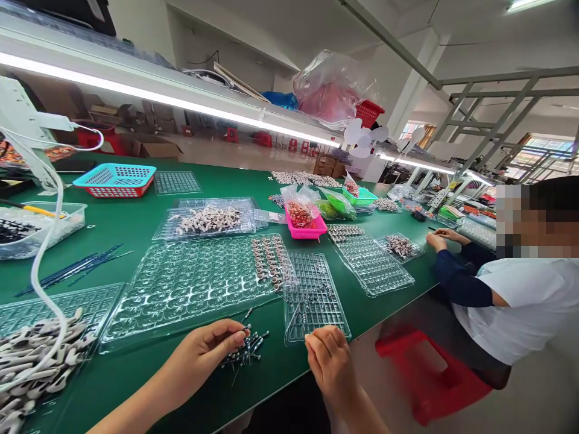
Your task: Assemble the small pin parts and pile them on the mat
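Note:
My left hand point(205, 355) is over the front of the green table, thumb and forefinger pinching a thin metal pin point(246, 315) that points up and away. Just beneath those fingertips lies a loose heap of similar dark and silvery pins point(253, 349), partly covered by the hand. My right hand point(332, 364) is closed, its fingertips together by the near edge of a clear plastic tray point(316, 295) with small dark pieces in it. Whatever those fingers hold, if anything, is hidden. Beyond the left hand, a larger clear tray point(181, 277) carries rows of small beige parts point(270, 262) at its right end.
Beige clip-like pieces point(40, 361) are piled in a tray at left, near dark thin rods point(81, 265). A white cable point(47, 259) hangs there. Farther back are a pink basket point(305, 232) and a blue basket point(115, 175). A co-worker point(520, 295) sits at right beside a red stool point(427, 374).

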Motion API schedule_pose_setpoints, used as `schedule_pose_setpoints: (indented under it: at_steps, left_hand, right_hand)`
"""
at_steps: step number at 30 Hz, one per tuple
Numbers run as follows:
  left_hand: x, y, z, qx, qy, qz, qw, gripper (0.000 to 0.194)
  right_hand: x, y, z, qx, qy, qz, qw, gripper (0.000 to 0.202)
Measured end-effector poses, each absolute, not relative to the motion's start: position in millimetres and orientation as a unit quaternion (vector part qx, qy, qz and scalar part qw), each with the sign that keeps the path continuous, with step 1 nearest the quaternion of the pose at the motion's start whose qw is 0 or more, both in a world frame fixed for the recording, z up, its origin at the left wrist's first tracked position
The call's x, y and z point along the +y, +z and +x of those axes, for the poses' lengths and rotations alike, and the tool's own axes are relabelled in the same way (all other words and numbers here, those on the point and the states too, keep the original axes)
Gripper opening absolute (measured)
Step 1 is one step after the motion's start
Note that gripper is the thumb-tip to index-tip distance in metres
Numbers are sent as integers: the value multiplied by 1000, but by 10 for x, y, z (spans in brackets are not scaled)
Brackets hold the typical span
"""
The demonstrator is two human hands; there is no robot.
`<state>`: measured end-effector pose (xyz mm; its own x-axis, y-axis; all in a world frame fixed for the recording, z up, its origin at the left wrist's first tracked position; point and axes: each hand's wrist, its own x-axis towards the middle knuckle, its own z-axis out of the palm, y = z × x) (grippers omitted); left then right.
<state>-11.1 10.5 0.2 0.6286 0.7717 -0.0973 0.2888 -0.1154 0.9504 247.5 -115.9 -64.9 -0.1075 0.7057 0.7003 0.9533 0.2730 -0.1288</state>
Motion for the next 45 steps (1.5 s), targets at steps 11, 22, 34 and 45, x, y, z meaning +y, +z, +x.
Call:
schedule_pose_setpoints:
  at_steps: [11, 22, 34, 45]
  left_hand:
    - [75, 70, -99, 357, 181, 770, 497, 38]
    - [-40, 104, 582, 299, 106, 855, 410, 24]
    - [-114, 154, 767, 327, 123, 839, 417, 24]
    - [-291, 282, 424, 357, 179, 803, 443, 22]
  right_hand:
    - [-1165, -581, 3185, -544, -145, -742, 364, 24]
    - [-936, -731, 3355, -505, -87, -775, 369, 30]
    - [-1018, -615, 3398, -413, 83, -741, 523, 43]
    - [-735, -172, 3296, -344, 312, -610, 642, 67]
